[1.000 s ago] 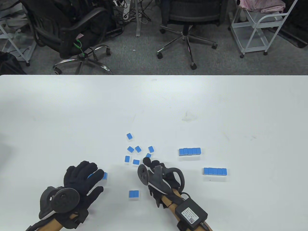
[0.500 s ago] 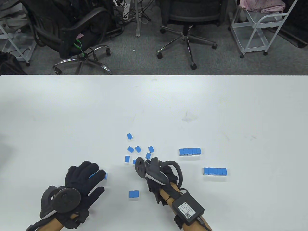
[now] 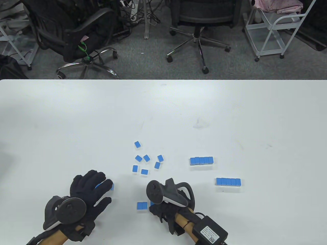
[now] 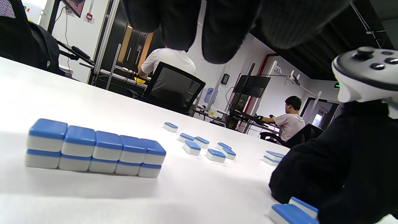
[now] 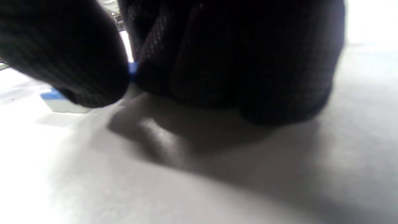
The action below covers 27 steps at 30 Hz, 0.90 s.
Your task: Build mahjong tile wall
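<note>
**Right hand brings a tile to the new row at the near edge**

The right hand (image 3: 166, 211) sits low on the bench (image 3: 76, 114), close to the near edge, with its fingers curled down beside a pair of tiles (image 3: 142, 206) laid side by side. A sliver of blue shows at its fingertips in the table view, touching the right end of that pair, and the right wrist view shows blue between thumb and fingers. The grip looks closed on one tile, probably to extend the pair into a longer row.

The left hand (image 3: 88, 187) lies flat further left along the near edge, fingers straight and relaxed over a two-layer stack (image 4: 93, 149). The left wrist view shows that stack as five tiles long and two high. The hand seems to rest there to steady or guard a finished section; its grip is open, pinching nothing.

Seven loose tiles (image 3: 147, 158) lie scattered near the middle of the bench, just beyond the working pair, within easy reach as the supply. Two more finished rows stand toward the right edge: a far row (image 3: 201, 160) and a near row (image 3: 228, 181), well apart from each other and out of the way of the hands.

Judging by the supply left, the wall is well under way, with the current row only just begun.
</note>
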Tool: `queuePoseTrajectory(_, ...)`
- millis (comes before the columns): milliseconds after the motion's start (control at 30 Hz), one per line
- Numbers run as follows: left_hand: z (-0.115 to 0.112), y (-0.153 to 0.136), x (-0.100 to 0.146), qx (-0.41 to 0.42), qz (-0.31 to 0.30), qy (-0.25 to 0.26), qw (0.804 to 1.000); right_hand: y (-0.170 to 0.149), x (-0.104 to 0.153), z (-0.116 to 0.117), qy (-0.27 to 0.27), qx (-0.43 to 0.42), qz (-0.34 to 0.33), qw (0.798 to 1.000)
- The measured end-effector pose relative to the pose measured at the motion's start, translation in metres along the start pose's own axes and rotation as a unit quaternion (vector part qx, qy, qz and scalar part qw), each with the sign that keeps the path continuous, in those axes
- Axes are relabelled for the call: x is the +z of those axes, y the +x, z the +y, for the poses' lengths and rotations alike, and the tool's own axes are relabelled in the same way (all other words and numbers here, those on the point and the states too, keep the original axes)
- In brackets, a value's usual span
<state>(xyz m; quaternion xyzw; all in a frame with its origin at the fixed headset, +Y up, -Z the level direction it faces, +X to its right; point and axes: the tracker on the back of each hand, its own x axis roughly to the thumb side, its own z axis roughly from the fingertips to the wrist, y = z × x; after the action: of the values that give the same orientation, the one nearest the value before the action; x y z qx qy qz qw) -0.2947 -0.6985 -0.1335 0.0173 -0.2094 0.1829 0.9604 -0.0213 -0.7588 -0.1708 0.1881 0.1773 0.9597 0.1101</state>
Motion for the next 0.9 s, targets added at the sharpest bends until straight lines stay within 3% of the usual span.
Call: queuePoseTrajectory(900, -0.0006, -0.0014, -0.0013, 0.005, 0.001, -0.007, 1.000, 0.0049, 0.0040, 0.0039, -0.010, -0.002, -0.023, 1.000)
